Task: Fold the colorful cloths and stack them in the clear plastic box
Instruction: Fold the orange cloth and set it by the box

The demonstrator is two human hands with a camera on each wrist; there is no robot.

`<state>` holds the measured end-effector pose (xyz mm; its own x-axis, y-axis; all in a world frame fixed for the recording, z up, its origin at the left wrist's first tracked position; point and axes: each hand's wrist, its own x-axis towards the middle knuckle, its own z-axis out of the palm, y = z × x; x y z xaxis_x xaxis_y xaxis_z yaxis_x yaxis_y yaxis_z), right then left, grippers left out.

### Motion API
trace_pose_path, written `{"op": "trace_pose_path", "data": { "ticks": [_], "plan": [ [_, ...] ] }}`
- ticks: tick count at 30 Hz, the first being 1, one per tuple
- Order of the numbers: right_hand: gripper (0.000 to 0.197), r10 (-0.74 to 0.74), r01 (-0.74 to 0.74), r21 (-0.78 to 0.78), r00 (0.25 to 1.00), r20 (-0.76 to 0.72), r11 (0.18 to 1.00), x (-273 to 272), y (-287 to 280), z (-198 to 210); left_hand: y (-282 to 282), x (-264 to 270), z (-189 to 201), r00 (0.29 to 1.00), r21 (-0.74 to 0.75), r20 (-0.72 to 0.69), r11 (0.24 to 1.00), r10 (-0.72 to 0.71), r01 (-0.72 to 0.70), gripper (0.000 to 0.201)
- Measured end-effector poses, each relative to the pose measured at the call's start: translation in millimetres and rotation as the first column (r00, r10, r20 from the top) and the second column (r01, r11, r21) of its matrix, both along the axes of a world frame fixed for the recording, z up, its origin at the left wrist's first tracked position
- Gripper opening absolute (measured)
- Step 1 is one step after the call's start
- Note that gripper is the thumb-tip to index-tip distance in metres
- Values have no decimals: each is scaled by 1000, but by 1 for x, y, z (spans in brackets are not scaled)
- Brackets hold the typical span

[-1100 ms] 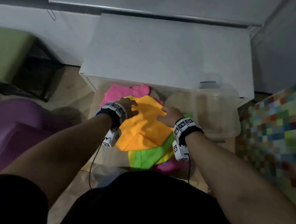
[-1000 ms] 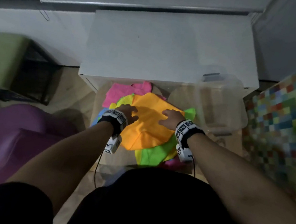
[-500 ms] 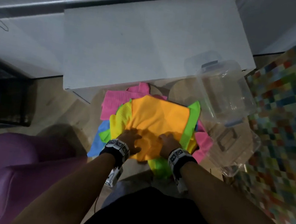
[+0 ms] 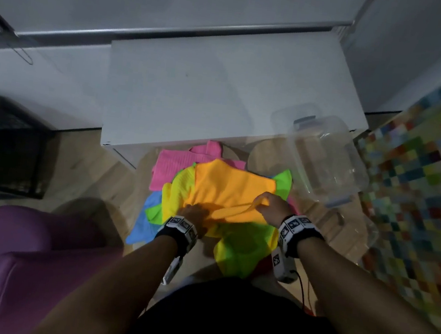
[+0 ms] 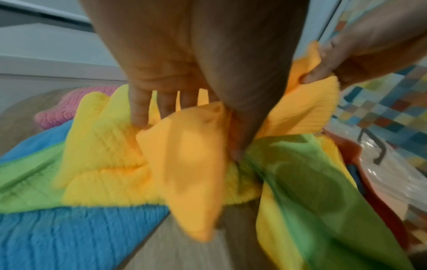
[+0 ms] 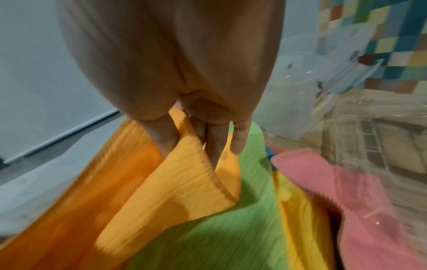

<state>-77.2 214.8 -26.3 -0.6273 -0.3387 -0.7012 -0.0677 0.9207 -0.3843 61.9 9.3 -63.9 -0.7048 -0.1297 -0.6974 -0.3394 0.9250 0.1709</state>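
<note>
An orange cloth lies on top of a heap of pink, yellow, green and blue cloths on a low wooden table. My left hand grips the orange cloth's near left corner between thumb and fingers. My right hand pinches its near right edge and lifts it off the heap. The clear plastic box stands to the right of the heap, apart from both hands.
A white cabinet sits behind the heap. A purple seat is at the near left, a dark crate at the far left. A multicoloured checkered surface fills the right. A clear lid lies near the box.
Both hands slid from the cloth's far part to its near edge and took hold of it. The right hand has raised its corner. The camera tilted, shifting the scene.
</note>
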Motion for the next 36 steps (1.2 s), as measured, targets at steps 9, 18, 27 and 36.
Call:
{"op": "trace_pose_path", "data": {
  "ticks": [9, 18, 27, 36],
  "plan": [
    [38, 74, -72, 144, 997, -7, 987, -12, 56, -9, -4, -8, 1, 973, 120, 87, 967, 213, -223, 44],
    [57, -169, 175, 124, 984, -58, 977, -2, 67, -22, -7, -18, 7, 518, 382, -26, 487, 855, -785, 55],
    [40, -319, 323, 71, 945, -65, 944, -8, 69, -28, 11, -24, 11, 605, 279, -57, 595, 794, -754, 51],
    [30, -216, 216, 39, 976, 4, 976, -17, 82, -46, 14, 19, -24, 673, 142, 232, 659, 703, -738, 49]
  ]
}}
